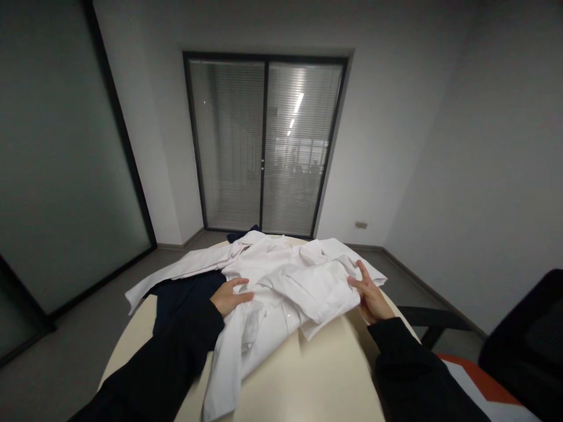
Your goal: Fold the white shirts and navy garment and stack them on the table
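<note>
A crumpled white shirt (285, 287) is spread over the table, with folds heaped in its middle. One sleeve stretches to the far left and another hangs toward the near edge. My left hand (231, 296) rests on the shirt's left part, thumb and fingers apart. At the right edge of the cloth is my right hand (370, 298), its thumb and forefinger spread and touching the fabric; its other fingers are partly hidden. Beneath the shirt on the left lies a dark navy cloth (187, 296), and a bit of dark cloth (241, 235) shows at the far edge.
The cream table (316, 375) has a rounded edge. To the right stand a black chair (523, 346) and something orange and white (484, 381). A glazed panel with blinds (237, 146) is set in the far wall, and a frosted glass panel (65, 158) stands left.
</note>
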The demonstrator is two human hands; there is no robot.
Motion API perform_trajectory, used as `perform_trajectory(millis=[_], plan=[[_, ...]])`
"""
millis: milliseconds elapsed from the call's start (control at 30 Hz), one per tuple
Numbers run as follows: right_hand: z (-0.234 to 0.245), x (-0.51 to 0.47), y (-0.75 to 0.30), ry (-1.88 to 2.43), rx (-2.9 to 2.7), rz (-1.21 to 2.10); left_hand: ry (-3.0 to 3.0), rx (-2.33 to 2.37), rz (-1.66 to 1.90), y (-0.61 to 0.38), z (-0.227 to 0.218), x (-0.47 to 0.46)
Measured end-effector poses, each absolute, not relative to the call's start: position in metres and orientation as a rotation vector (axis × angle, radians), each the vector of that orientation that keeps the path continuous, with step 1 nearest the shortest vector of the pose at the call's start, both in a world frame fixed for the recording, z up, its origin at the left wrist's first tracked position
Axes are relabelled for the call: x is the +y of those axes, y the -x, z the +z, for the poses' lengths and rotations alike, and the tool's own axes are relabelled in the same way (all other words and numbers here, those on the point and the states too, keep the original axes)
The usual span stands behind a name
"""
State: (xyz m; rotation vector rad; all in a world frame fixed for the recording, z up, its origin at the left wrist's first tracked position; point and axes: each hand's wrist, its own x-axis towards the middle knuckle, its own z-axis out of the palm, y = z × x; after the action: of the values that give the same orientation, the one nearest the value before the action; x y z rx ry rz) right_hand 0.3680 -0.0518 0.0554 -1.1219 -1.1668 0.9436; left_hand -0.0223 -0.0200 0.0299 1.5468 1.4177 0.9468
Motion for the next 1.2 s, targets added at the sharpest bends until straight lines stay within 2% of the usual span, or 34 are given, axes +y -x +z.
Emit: perform_trajectory(millis=[167, 333, 400, 533, 600, 867, 967, 1100, 1200], plan=[[0.04, -0.05, -0.373, 1.026, -1.35, 1.078, -1.933, 1.703, 1.013, 0.02, 0.012, -0.021], [0.027, -0.053, -0.384, 1.293, -1.767, 1.035, -2.28, 1.879, 0.98, 0.015, 0.023, -0.03], [0.021, -0.053, -0.39, 1.315, -1.898, 1.019, -2.503, 1.692, 0.967, 0.011, 0.034, -0.037], [0.012, -0.047, -0.395, 1.375, -2.0, 0.97, -2.757, 0.945, 0.646, 0.0, 0.043, -0.053], [0.012, -0.045, -0.393, 1.388, -1.983, 0.927, -2.769, 0.802, 0.55, -0.005, 0.041, -0.061], [0.031, -0.052, -0.375, 1.195, -1.753, 0.899, -2.892, 0.813, 0.342, -0.025, 0.028, -0.07], [0.038, -0.053, -0.375, 1.189, -1.719, 0.831, -2.799, 0.812, 0.421, -0.025, 0.03, -0.07], [0.053, -0.059, -0.382, 1.193, -1.657, 0.846, -2.366, 0.817, 0.645, -0.019, 0.038, -0.067], [0.062, -0.065, -0.387, 1.202, -1.681, 0.936, -2.185, 0.803, 0.586, -0.017, 0.039, -0.065]])
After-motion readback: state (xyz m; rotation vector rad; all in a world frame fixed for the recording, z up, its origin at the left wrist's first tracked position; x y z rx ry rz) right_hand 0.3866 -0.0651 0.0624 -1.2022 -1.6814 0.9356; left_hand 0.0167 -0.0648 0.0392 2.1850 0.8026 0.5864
